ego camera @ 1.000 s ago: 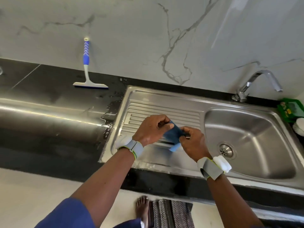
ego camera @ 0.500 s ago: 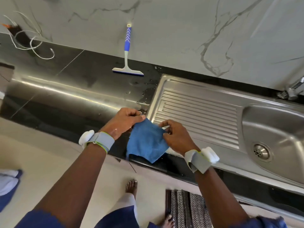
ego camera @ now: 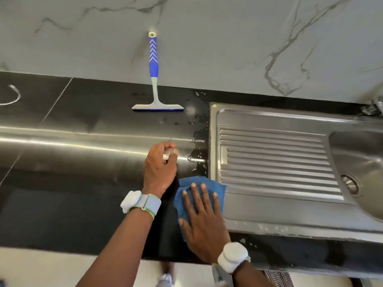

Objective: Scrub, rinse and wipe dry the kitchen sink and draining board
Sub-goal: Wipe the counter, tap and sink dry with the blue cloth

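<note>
Blue cloth (ego camera: 218, 190) went from a two-hand mid-air pinch to flat on the front-left corner of the draining board (ego camera: 273, 160), overlapping the counter (ego camera: 83, 162); right hand (ego camera: 204, 220) presses it with fingers spread, left hand (ego camera: 159, 170) has let go and is curled (contents unclear), so wipe-dry is probably starting.

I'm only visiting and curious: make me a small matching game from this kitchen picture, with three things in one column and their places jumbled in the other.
Things:
1 squeegee
2 cloth
3 drain hole

Places:
A under the flat right hand
B in the sink bowl, far right
C on the black counter, handle up against the wall

Pairs: 1-C, 2-A, 3-B
</note>
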{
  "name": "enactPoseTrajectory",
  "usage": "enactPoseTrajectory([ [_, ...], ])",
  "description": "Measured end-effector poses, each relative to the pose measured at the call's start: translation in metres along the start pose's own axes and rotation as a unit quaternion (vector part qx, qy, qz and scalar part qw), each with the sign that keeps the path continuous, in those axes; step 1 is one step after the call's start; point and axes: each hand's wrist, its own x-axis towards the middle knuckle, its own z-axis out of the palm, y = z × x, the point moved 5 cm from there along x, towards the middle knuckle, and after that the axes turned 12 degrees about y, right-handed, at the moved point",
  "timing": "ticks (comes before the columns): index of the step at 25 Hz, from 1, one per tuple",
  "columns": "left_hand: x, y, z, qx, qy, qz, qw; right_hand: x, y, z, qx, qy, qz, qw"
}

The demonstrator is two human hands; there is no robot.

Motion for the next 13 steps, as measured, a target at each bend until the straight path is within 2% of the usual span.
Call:
enactPoseTrajectory([
  [4, 0.04, -0.017, 0.018, -0.028, -0.021, 0.019, 0.999, 0.108, 0.005, 0.018, 0.002, 0.025, 0.035, 0.999],
  [7, 0.064, -0.028, 0.027, -0.018, -0.04, 0.044, 0.998, 0.192, 0.071, 0.026, -0.022, 0.018, 0.165, 0.986],
  [9, 0.071, -0.03, 0.026, -0.011, -0.042, 0.047, 0.998, 0.202, 0.098, 0.022, -0.007, 0.002, 0.23, 0.973],
  [11, 0.071, -0.032, 0.028, -0.017, -0.041, 0.048, 0.998, 0.174, 0.078, 0.019, -0.005, 0.031, 0.184, 0.982],
  [13, 0.073, -0.034, 0.031, -0.025, -0.035, 0.045, 0.998, 0.117, 0.025, 0.012, -0.007, 0.017, 0.081, 0.997],
])
